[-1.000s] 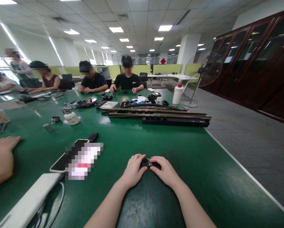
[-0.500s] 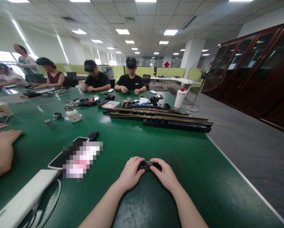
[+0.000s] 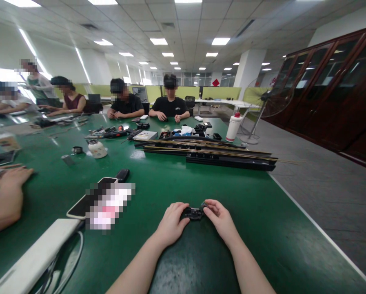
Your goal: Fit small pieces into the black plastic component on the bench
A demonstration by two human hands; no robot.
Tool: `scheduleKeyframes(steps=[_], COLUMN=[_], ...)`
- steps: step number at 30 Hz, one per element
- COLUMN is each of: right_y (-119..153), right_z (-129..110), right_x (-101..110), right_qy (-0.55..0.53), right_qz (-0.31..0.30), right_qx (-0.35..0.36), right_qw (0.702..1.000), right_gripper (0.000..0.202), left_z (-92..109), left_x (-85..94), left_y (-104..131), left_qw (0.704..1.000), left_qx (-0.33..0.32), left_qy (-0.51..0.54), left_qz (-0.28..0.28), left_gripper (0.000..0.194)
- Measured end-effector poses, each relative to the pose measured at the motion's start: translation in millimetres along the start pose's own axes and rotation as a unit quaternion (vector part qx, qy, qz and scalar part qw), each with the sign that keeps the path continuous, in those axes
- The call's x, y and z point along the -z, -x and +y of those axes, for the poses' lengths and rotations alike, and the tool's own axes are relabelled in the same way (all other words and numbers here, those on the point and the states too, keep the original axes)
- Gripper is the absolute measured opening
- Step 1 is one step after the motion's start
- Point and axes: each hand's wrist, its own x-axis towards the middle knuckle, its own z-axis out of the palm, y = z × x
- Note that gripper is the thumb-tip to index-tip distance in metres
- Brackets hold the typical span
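Note:
My left hand pinches the left end of a small black plastic part low over the green table. The part is elongated, with a hollowed, uneven upper side. My right hand is closed at its other end, thumb and forefinger on a small dark piece. That piece stands tilted up beside the black part; whether the two are joined I cannot tell. Fingers cover both ends of what I hold.
Long black rails with thin brass-coloured rods lie ahead. To the left are a phone, a white power strip with cables and a jar. A co-worker's hand rests far left; a white bottle stands back right.
My right hand has moved slightly right and up, with a small dark piece now showing in its fingers. More of the black part is visible between my hands. The view has shifted a little.

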Motion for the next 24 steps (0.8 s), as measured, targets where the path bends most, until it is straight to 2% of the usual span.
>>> scheduleKeyframes(steps=[6, 17, 24], right_y=[0, -2, -3], right_z=[-3, -4, -6], right_x=[6, 13, 16], right_qy=[-0.075, -0.248, -0.308], right_qz=[0.041, 0.084, 0.098], right_qx=[-0.032, -0.069, -0.080], right_qw=[0.996, 0.963, 0.943], right_gripper=[0.044, 0.037, 0.032], left_z=[1, 0, 1], left_x=[0.7, 0.9, 0.2], left_y=[-1, 0, -1], left_qw=[1.000, 1.000, 1.000], left_qx=[0.008, 0.007, 0.011], left_qy=[0.001, 0.011, 0.013], left_qz=[-0.001, 0.003, 0.007], left_gripper=[0.038, 0.039, 0.039])
